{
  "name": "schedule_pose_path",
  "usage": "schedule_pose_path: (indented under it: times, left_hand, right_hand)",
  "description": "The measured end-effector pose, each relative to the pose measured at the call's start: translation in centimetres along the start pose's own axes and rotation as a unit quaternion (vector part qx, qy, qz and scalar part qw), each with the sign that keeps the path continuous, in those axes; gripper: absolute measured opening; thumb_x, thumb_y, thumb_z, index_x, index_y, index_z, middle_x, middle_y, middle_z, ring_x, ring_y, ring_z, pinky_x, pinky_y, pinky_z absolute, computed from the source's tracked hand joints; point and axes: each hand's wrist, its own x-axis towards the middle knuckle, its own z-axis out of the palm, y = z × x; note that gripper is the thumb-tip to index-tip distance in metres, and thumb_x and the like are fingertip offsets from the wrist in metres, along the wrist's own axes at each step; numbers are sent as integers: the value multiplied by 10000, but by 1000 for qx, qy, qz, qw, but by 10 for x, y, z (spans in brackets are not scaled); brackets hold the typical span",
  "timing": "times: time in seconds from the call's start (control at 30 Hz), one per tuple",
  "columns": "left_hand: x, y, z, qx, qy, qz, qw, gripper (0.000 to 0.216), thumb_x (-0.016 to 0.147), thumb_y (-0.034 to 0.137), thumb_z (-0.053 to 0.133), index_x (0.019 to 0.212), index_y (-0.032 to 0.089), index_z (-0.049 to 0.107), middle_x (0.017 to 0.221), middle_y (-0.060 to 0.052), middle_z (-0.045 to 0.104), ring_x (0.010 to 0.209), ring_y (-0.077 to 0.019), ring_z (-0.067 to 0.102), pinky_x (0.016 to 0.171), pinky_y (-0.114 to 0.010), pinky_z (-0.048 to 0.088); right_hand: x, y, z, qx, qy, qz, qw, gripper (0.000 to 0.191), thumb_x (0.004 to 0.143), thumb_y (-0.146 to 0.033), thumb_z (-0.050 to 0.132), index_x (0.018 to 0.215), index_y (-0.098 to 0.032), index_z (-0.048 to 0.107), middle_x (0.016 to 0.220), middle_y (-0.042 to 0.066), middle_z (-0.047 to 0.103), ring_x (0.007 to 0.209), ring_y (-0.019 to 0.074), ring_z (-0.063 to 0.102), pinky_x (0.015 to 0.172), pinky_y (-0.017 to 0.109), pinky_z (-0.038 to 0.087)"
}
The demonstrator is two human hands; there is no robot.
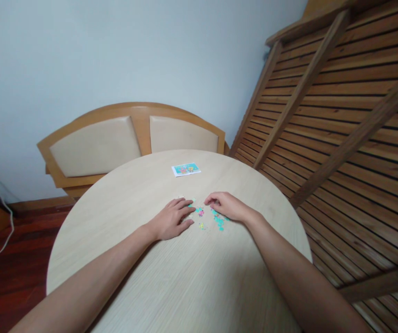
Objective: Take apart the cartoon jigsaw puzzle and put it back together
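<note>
Small jigsaw puzzle pieces lie on the round wooden table (171, 286). Teal puzzle pieces (219, 223) form a cluster beside and partly under my right hand (224, 205). Its fingers are bent together with their tips low over the tabletop; whatever they hold, if anything, is too small to make out. My left hand (174, 218) rests palm down with its fingers spread, covering some of the pieces at the left. Between the hands are a pink puzzle piece (201, 213) and a yellow puzzle piece (202, 226). Farther back lies a picture card (186, 169) in teal with cartoon figures.
Behind the table stands a wooden headboard (139, 111) with cream padded panels, against a pale wall (133, 51). A large slatted wooden frame (324, 115) leans along the right side. At the left, a white cable (10, 226) hangs above the dark red floor (21, 249).
</note>
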Motion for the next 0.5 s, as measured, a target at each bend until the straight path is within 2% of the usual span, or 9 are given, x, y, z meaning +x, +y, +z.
schedule_pose_path:
  times: [0.1,0.2,0.23,0.3,0.37,0.4,0.5]
  left_hand:
    - [0,3,-2,1,-29,17,999,469,999,452,456,1441,299,488,1527,-102,434,1407,-353,371,1125,-597,327]
    - [1,7,-7,-11,-55,42,998,447,992,466,468,1415,328,510,1547,-85,408,1434,-368,324,1131,-624,295]
    - [0,8,-8,-18,-56,48,997,434,986,462,481,1391,314,533,1537,-89,422,1433,-365,325,1137,-614,293]
    - [0,9,-10,-32,-49,57,997,401,970,446,512,1328,276,575,1504,-98,460,1425,-352,342,1147,-584,298]
    - [-1,8,-9,-43,-39,57,997,388,952,445,542,1281,246,591,1479,-110,485,1409,-342,367,1150,-562,307]
    - [-1,8,-9,-44,-35,55,997,403,942,458,555,1278,237,585,1475,-117,486,1402,-342,378,1149,-559,311]
    - [-1,6,-6,-37,-27,46,998,524,926,523,570,1354,224,531,1478,-140,477,1395,-343,391,1150,-559,313]
  right_hand:
    - [-2,1,-6,-23,4,14,1000,229,841,-124,573,1003,-159,732,995,77,740,881,186,659,819,297,486]
    - [-8,1,-15,-51,-10,50,997,228,859,-283,623,1015,-163,737,1014,94,729,907,213,657,826,315,483]
    - [-11,1,-19,-59,-22,73,995,288,839,-361,662,1035,-163,734,1025,99,722,914,223,654,822,318,483]
    - [-17,2,-26,-69,-62,127,988,509,712,-476,780,1106,-161,714,1048,105,707,908,237,651,802,318,489]
    - [-21,3,-30,-74,-96,165,979,653,594,-466,859,1152,-170,690,1040,93,699,854,224,646,746,300,490]
    - [-22,2,-30,-74,-106,174,976,654,576,-432,871,1147,-173,686,1014,82,700,814,210,640,708,286,484]
    - [-19,0,-23,-39,-107,162,980,447,667,-314,802,1072,-158,696,898,54,705,725,173,621,628,256,458]
